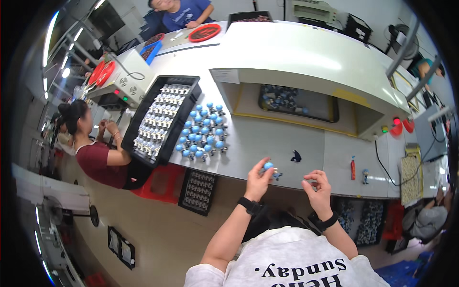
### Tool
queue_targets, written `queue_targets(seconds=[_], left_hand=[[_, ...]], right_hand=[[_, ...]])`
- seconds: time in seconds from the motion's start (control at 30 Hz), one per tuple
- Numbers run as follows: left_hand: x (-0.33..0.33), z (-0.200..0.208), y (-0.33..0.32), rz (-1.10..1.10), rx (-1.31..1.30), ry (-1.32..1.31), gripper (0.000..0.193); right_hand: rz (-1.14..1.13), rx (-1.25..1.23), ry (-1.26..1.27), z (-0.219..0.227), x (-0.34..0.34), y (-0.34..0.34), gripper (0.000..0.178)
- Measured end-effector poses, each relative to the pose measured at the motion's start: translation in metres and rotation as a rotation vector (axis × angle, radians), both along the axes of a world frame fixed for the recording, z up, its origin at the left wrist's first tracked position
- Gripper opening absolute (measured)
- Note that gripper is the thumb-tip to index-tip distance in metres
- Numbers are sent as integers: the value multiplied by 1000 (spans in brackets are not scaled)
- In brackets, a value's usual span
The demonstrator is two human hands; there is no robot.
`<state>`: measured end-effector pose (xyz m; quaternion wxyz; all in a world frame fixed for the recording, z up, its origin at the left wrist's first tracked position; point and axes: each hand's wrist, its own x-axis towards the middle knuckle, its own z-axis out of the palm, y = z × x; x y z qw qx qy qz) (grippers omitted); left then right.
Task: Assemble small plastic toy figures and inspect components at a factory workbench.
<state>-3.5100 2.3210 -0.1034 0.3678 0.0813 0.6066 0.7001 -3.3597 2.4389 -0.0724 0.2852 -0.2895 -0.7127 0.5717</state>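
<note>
My left hand (257,181) is closed around a small blue-headed figurine (269,166), held just above the table's near edge. The figurine's lower part sticks out to the right of my fingers. To its right hovers my right hand (318,190), fingers loosely curled and a gap before the thumb, with nothing visible in it. A small dark piece (296,156) lies on the table (267,141) beyond the two hands. Left of my hands stand several blue-headed figurines (204,128) in a cluster. Another small figurine (366,176) stands on the right, near a slim red object (353,169).
A black tray (179,131) of white figure parts rests by the cluster. Ahead is a white hooded machine (306,52) with a dark tray (330,107) inside. A cable (382,170) hangs at right. A co-worker (98,158) sits at left; another person (186,14) is across the table.
</note>
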Motion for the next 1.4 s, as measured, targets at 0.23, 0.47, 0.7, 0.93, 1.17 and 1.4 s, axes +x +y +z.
queue_targets(seconds=[0.23,0.47,0.7,0.93,1.17,1.4], left_hand=[[-83,-57,-71,550,-410,641,36],[-119,-72,-78,607,-546,811,38],[-113,-75,-73,584,-555,809,40],[-97,-57,-76,676,-651,833,58],[-50,-24,-72,548,-436,845,45],[-28,-18,-57,353,-153,543,33]], right_hand=[[64,-5,-32,-10,-19,-1,12],[107,-6,-28,-7,-31,-7,12],[60,45,-61,-6,-32,15,12],[-25,90,-199,6,-89,81,19],[-152,693,-486,-63,-172,185,29],[-54,568,-945,-90,-200,207,24]])
